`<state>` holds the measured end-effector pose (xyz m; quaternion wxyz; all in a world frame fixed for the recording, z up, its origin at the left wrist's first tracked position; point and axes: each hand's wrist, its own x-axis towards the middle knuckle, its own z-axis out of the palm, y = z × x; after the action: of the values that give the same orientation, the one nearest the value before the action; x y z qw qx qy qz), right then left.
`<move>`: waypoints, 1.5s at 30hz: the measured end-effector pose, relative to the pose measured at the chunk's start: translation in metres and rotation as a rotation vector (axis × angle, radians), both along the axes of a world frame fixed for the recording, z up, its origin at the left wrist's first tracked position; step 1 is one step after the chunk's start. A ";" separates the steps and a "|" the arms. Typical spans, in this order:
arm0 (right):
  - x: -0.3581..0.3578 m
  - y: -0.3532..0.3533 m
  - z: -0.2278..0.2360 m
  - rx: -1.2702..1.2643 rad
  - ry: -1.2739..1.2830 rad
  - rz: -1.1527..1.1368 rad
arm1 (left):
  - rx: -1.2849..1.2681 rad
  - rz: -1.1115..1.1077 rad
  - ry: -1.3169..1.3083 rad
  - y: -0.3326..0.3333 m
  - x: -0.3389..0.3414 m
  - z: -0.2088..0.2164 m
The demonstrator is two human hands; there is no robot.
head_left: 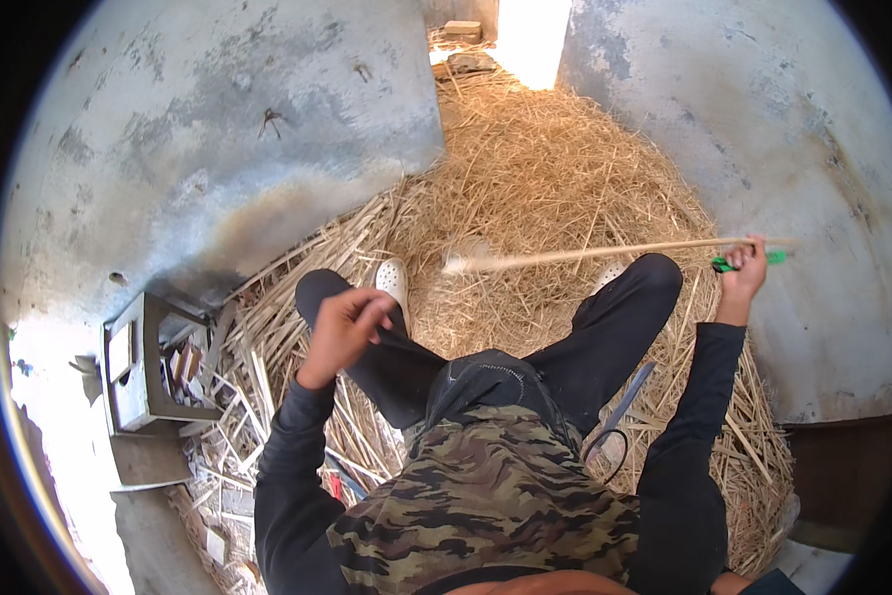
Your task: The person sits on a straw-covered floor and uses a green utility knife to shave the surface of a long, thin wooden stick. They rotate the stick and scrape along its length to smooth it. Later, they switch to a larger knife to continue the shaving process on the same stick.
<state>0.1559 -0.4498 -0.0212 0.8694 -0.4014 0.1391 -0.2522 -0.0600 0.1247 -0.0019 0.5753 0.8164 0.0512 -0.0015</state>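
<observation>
My right hand [743, 270], raised at the right, is closed around a long pale stick [585, 256] and a green-and-black tool [778, 258]. The tool looks like a small cutter, but its working end cannot be made out. Leftward across the straw runs the stick, its blurred, paler end in front of my knees. Over my left knee is my left hand [345, 327], its fingers bent inward and drawn together; nothing shows in them. The stick's far end lies apart from that hand.
Loose straw [555, 169] covers the floor ahead, with dry stalks [307, 253] at the left. A grey open-fronted box [153, 382] stands by the left wall [218, 119]. Beside my right thigh lies a flat dark strip [629, 397]. Another wall [763, 149] rises at the right.
</observation>
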 end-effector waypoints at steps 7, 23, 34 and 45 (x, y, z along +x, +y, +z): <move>0.004 -0.091 -0.063 0.202 0.058 -0.431 | -0.099 0.630 -0.226 0.065 -0.022 -0.034; -0.019 0.029 -0.201 -0.067 0.528 0.135 | 0.318 0.769 0.637 0.027 -0.220 -0.442; -0.028 0.025 -0.201 -0.169 0.592 0.117 | 0.329 1.406 1.116 -0.012 -0.284 -0.436; -0.039 0.036 -0.190 -0.246 0.634 0.106 | 0.408 1.340 0.805 0.071 -0.191 -0.430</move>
<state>0.1172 -0.4139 -0.2108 0.7400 -0.5682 0.3498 -0.0845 -0.2512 0.1954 -0.4319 0.2310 0.6382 0.7320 0.0593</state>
